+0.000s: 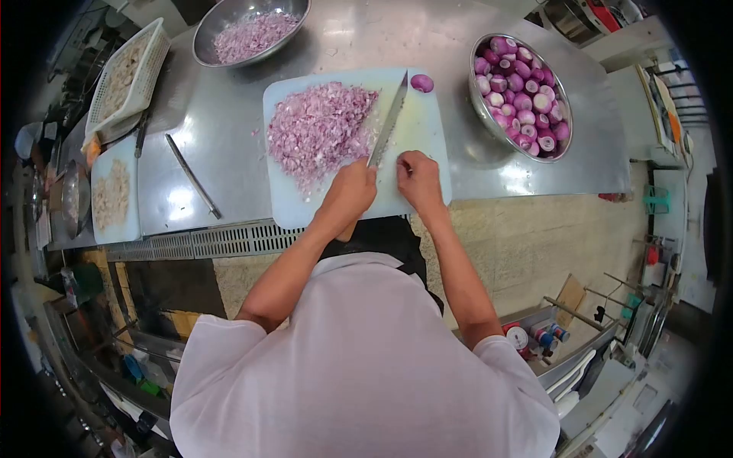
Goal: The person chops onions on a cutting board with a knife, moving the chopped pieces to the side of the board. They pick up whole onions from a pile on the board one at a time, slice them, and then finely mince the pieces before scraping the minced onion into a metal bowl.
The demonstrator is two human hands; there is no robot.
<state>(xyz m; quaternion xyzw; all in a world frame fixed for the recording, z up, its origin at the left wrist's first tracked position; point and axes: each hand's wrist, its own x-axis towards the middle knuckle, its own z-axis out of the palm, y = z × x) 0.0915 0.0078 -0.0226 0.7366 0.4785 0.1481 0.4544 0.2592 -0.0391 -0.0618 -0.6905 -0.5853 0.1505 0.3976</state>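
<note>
left hand [350,191] closed around knife [388,122] handle, blade slanting away | right hand [418,177] just right of blade heel, fingers curled on cutting board [424,126], hold unclear | chopped onion heap [317,130] left of blade | onion half [421,82] beside tip | bowl [476,103] of peeled onions far right

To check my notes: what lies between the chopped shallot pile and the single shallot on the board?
The blade of the knife lies there, as the head view shows.
</note>
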